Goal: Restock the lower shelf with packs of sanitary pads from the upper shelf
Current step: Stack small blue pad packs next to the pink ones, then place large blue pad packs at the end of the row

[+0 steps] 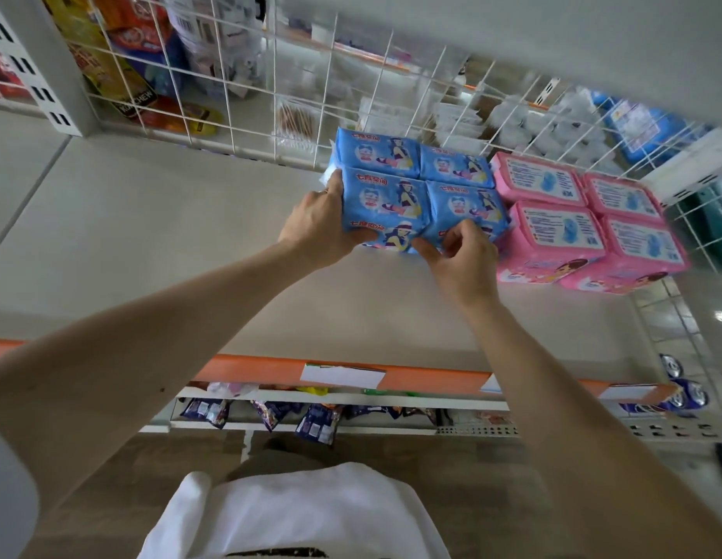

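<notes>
1. The view looks down on a beige shelf [157, 244] that fills the middle of the frame, with a white wire grid [311, 86] behind it in the upper part.
2. Four blue packs [416, 191] of pads lie flat on the shelf just above the centre of the frame, two in front and two behind, pressed together.
3. The left hand [317, 229] grips the front left blue pack at its left side; the thumb lies on top near the corner and the fingers curl under the front edge.
4. The right hand [462, 260] pinches the front edge of the front right blue pack; its fingers are bent, the thumb points to the left.
5. Both arms reach up from the lower corners of the frame, and both hands touch the blue packs.
6. Four pink packs [589, 232] lie just right of the blue ones, touching them, also two in front and two behind.
7. The orange front edge [432, 377] of the shelf crosses the lower middle, and a white label [343, 375] sits on it.
8. Under this edge, dark blue sachets [319, 423] hang in a row.
9. Behind the grid, in the upper left of the frame, stand colourful bags [129, 62]; they are blurred.
10. At the bottom centre a white shirt [295, 514] shows.
</notes>
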Action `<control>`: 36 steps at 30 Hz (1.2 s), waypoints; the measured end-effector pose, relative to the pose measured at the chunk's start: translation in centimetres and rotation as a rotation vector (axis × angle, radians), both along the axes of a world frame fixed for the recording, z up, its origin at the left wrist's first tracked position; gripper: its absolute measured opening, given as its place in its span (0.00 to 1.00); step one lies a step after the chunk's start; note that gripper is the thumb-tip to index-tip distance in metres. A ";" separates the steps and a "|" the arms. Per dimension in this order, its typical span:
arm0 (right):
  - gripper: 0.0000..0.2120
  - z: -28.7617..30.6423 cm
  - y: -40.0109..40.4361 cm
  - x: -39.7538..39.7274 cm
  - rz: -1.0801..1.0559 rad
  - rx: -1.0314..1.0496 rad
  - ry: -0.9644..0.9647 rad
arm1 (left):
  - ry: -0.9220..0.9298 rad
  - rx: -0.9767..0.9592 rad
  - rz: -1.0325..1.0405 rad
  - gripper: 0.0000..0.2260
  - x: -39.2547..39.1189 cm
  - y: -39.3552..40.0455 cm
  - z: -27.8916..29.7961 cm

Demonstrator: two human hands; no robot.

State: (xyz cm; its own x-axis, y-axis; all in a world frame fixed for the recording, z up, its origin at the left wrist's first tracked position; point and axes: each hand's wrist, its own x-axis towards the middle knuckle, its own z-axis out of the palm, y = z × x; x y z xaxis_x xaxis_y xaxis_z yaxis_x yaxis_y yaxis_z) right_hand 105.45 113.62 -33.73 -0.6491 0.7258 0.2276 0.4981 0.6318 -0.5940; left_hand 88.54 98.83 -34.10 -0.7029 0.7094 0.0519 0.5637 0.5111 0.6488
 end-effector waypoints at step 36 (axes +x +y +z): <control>0.30 12.8 -4.5 19.5 0.463 0.212 0.199 | 0.489 0.196 -0.012 0.31 25.3 -6.4 10.3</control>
